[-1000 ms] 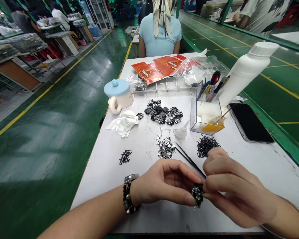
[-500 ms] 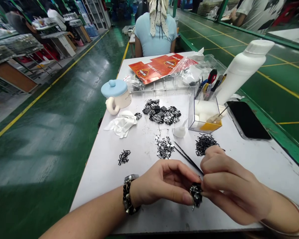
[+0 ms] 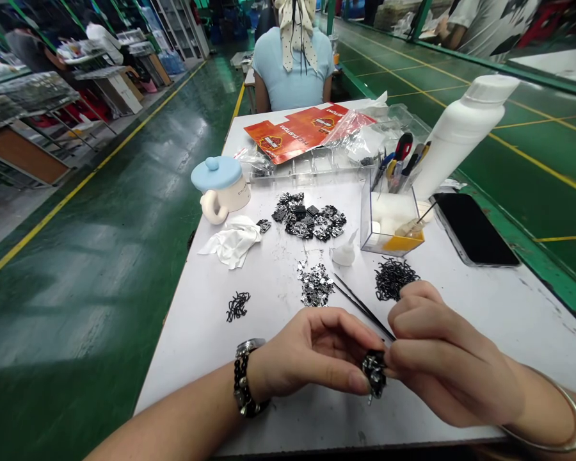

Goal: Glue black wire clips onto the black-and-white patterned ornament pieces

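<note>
Left hand (image 3: 312,355): It is curved and holds the cluster from the left side. A beaded bracelet (image 3: 244,384) sits on the wrist.

Right hand (image 3: 448,365): It comes from the right side and its fingers meet the cluster. A metal bangle (image 3: 564,422) is on the wrist.

Grip: Both hands are grasping the cluster between the fingers, above the tabletop (image 3: 187,384). No hand is released.

Cluster (image 3: 374,372): This is a small bunch of black and silver metal pieces. It is between the two hands, just beside the tip of the tweezers. The fingers hide part of it.

Tweezers (image 3: 360,304): They are thin and black, and they lie on the tabletop. This is the landmark for the next places.

Near the tweezers: Silver pieces (image 3: 315,285) are just left of them. Black wire bits (image 3: 396,278) are just beyond them, near the right hand. A small squeeze bottle (image 3: 344,255) is just beyond their far end.

Farther from the tweezers: To the left are more black bits (image 3: 237,306), a tissue (image 3: 230,242) and a mug (image 3: 219,189) with a blue lid. Beyond them are black charms (image 3: 310,218) and red-orange cards (image 3: 292,133). To the right are a clear box (image 3: 388,224), a white bottle (image 3: 461,134) and a phone (image 3: 475,229).

Ahead: A co-worker (image 3: 292,77) in a pale blue shirt sits past the tabletop, with their back turned.
</note>
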`<state>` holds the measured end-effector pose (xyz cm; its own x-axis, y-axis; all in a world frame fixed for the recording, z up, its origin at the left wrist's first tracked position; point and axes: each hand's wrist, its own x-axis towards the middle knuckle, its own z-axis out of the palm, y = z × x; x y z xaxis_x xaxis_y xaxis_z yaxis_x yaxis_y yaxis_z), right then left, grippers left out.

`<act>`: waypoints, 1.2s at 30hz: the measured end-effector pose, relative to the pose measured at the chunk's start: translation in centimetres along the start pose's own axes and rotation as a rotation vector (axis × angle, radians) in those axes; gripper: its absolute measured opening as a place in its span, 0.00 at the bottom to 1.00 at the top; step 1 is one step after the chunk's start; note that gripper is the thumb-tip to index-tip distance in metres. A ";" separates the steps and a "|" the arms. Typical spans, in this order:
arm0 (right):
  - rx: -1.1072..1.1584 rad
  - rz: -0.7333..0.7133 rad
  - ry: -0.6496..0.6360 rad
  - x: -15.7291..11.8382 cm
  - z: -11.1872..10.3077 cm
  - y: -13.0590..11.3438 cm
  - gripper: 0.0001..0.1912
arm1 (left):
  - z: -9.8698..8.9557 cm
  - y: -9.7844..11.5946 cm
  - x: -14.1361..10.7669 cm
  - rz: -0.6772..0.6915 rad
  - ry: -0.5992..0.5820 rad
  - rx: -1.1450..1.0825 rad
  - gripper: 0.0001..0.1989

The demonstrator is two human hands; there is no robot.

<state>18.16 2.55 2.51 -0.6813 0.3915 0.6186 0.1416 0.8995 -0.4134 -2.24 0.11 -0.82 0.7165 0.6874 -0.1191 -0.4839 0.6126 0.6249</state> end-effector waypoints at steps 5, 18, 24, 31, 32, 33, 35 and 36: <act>0.041 0.005 0.005 0.0 0.2 0.2 0.10 | -0.1 -0.1 0.0 -0.011 -0.003 0.009 0.16; 0.507 0.279 -0.072 0.0 0.4 0.5 0.06 | 0.2 0.4 0.1 -0.067 0.025 0.039 0.15; 0.688 0.389 -0.303 0.2 -0.2 0.9 0.10 | 0.5 0.9 0.0 -0.190 0.039 0.093 0.13; 0.687 0.299 -0.313 0.3 0.0 1.1 0.07 | 0.8 1.0 0.0 -0.217 0.064 0.139 0.14; 0.679 0.286 -0.308 0.3 0.0 1.1 0.07 | 0.8 1.0 0.0 -0.219 0.067 0.139 0.14; 0.672 0.275 -0.305 0.3 0.0 1.2 0.07 | 0.9 1.0 0.0 -0.221 0.071 0.137 0.14; 0.658 0.260 -0.314 0.3 0.0 1.2 0.07 | 0.9 1.0 -0.1 -0.227 0.078 0.131 0.14; 0.648 0.255 -0.324 0.4 0.0 1.3 0.07 | 0.9 1.0 -0.1 -0.228 0.079 0.132 0.14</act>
<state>18.10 3.83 2.25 -0.8746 0.4051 0.2662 -0.0590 0.4561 -0.8880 -2.31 0.33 0.56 0.7554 0.5689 -0.3250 -0.2414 0.7028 0.6692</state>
